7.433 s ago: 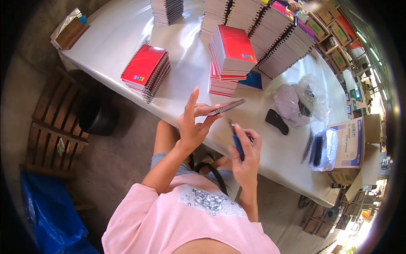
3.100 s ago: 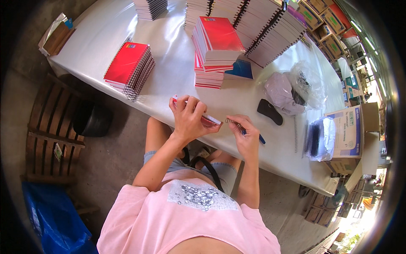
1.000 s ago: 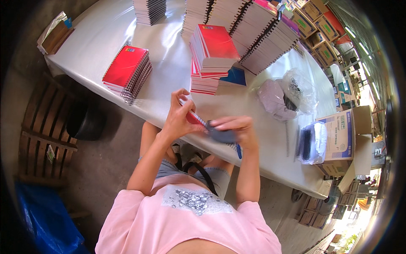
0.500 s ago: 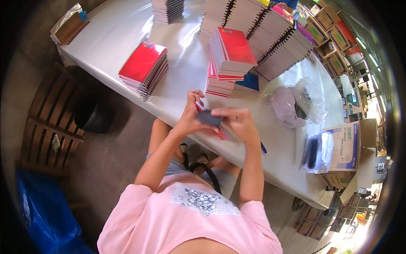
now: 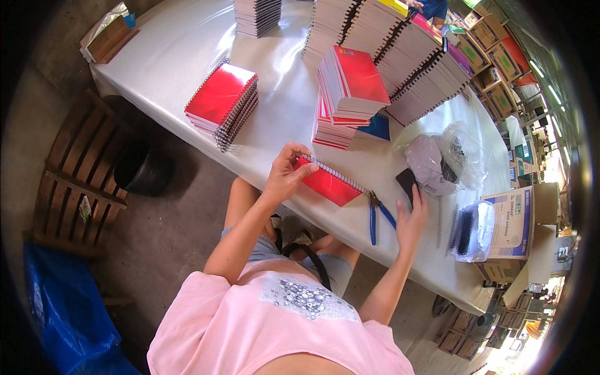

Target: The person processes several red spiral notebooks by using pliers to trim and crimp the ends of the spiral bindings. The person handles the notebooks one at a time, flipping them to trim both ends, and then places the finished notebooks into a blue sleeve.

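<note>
A red spiral-bound notebook [image 5: 329, 185] lies at the table's near edge, its coil running along the upper side. My left hand [image 5: 287, 172] grips its left end, thumb on the cover by the coil. Farther right, my right hand [image 5: 412, 217] has its fingers and thumb around the near end of a dark, flat rectangular object [image 5: 405, 180], at or just above the tabletop; its kind is unclear. Between my hands lie pliers [image 5: 374, 215] with blue handles, their jaws beside the coil's right end.
Red spiral notebooks [image 5: 222, 94] are stacked at left; red-covered books [image 5: 356, 78] are piled ahead. Tall stacks of bound books [image 5: 415, 81] stand behind. Plastic bags [image 5: 431, 165], loose coils [image 5: 440, 222] and an open carton [image 5: 509, 215] are at right. Another person's arm [image 5: 431, 7] shows at the far side.
My right hand has moved right, away from the left, carrying the dark flat object. The red notebook and the pliers now show plainly. The view has shifted slightly.
</note>
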Tool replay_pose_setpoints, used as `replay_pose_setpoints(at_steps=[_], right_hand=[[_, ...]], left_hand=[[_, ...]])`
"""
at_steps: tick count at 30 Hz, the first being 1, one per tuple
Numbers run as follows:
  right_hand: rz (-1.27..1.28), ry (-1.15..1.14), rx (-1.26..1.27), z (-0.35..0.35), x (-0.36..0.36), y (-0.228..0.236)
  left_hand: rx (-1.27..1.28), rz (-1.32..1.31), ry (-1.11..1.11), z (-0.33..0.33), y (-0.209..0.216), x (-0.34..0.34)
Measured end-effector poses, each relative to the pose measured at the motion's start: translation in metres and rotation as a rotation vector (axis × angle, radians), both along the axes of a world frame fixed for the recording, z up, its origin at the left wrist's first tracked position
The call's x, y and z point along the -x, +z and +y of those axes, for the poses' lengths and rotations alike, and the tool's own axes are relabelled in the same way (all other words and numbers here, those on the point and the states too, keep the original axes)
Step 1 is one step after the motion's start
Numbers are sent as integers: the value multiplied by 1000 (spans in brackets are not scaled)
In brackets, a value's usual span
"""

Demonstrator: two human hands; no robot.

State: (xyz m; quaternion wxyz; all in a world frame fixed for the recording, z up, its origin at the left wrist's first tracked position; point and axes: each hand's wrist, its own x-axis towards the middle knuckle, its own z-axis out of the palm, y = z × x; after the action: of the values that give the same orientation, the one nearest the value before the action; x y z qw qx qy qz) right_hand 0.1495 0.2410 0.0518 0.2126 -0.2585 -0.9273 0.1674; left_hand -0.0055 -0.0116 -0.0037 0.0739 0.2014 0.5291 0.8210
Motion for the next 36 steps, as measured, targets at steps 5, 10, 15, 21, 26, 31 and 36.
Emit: replay_pose_setpoints(at_steps=[5,10,15,21,26,31,36], right_hand=[[-287,58,-321,-72,-36,-28],[109,63,28,-76,-27,-24],[303,390,431,-124,-11,51],[190,426,142,-141,-2,67],[179,485,172,-142,-2,59],[124,606,1348,-144,-7,46],[176,594,1824,-148,-7,32]], left_hand=[[-91,-138,108,5,14,-11],[-54,-235,57,13,27,-24],[126,183,315,10,57,-40],[177,469,501,5,67,-39],[190,509,562,4,70,-41],[197,613,655,6,57,-40],[76,442,634,9,58,-39]])
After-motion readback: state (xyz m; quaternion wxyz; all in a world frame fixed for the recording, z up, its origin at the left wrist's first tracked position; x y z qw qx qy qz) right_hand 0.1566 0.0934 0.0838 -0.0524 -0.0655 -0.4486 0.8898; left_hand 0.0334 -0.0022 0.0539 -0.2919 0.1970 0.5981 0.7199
